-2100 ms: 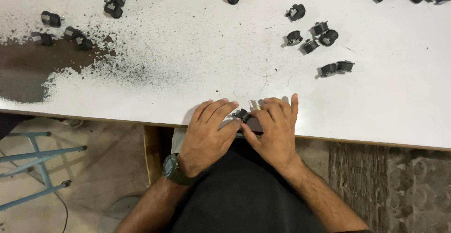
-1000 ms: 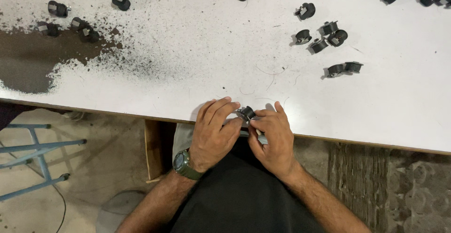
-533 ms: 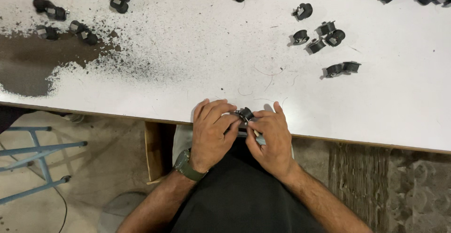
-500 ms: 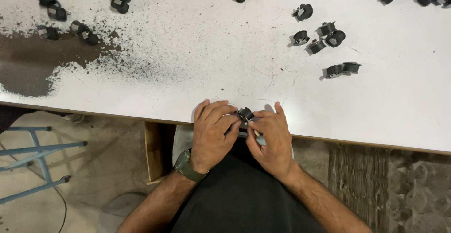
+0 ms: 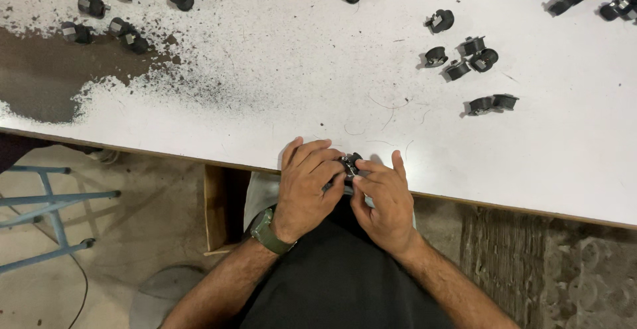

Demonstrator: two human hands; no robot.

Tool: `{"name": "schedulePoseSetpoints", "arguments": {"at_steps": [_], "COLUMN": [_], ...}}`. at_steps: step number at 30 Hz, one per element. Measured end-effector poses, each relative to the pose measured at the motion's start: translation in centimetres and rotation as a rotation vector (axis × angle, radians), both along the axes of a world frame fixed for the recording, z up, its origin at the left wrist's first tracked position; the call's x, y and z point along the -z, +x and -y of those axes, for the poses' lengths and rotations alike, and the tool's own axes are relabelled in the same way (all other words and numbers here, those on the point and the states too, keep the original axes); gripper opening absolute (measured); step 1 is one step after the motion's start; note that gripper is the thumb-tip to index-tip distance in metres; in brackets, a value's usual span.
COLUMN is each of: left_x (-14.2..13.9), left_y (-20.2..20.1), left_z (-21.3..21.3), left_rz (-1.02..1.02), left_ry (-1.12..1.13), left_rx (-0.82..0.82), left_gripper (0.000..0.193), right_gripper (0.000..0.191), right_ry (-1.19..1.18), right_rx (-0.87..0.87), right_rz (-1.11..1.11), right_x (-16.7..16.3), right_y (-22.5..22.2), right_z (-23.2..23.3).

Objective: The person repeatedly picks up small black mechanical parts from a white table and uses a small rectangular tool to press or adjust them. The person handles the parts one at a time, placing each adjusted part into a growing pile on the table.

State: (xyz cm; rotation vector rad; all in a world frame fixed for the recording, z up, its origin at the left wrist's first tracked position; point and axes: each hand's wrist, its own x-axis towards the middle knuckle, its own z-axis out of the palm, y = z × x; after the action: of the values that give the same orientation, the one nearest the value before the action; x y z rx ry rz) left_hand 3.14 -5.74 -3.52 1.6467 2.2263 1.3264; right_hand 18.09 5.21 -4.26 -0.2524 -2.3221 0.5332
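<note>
1. The left hand point(image 5: 306, 184) and the right hand point(image 5: 383, 197) meet at the near edge of the white, dust-speckled desk point(image 5: 279, 70), both grips pinched on one small black plastic part with a metal piece point(image 5: 350, 164)
2. That part sits between the fingertips, right over the desk edge; if either grip slackened, I judge it could drop past the edge toward the dark lap below
3. The pinch is shallow, on fingertips only, so a twist could make the metal piece slip or spring free
4. Beyond the grips lies a cluster of similar black parts point(image 5: 464, 54); far to the left spreads dark powder point(image 5: 40, 83), which could foul the fingers
</note>
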Motion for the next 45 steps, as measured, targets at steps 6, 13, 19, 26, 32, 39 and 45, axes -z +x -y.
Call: {"name": "schedulePoseSetpoints", "arguments": {"at_steps": [6,13,19,26,32,39,45], "left_x": [-0.2,-0.9,-2.7,-3.6,-2.5,-1.2,-1.1], "left_y": [0.1,-0.2,-1.1,-1.4,-1.7,-1.5,-1.8], "left_z": [0.3,0.6,-0.2,-0.7,0.6,1.2,1.3], "left_rz": [0.004,0.145,0.105,0.113,-0.22,-0.405,-0.469], "left_ry": [0.016,0.001,-0.059,-0.022,0.0,0.001,0.005], "left_rx": [-0.006,-0.036,-0.067,0.079,0.05,0.111,0.095], "left_gripper": [0.011,0.039,0.017,0.011,0.012,0.019,0.017], "right_gripper": [0.03,0.025,0.043,0.036,0.034,0.034,0.032], "right_ry": [-0.024,-0.013,-0.028,0.0,-0.037,-0.048,-0.068], "right_rx": [0.006,0.096,0.154,0.108,0.146,0.132,0.15], "right_rz": [0.059,0.046,0.252,0.25,0.215,0.244,0.245], "right_x": [-0.6,-1.8,-2.6,-2.4,-2.0,-2.0,-2.0], "right_y": [-0.2,0.6,-0.7,-1.0,-0.9,-1.1,-1.1], "right_z": [0.0,-1.2,-1.9,-1.8,-1.6,-1.6,-1.5]}}
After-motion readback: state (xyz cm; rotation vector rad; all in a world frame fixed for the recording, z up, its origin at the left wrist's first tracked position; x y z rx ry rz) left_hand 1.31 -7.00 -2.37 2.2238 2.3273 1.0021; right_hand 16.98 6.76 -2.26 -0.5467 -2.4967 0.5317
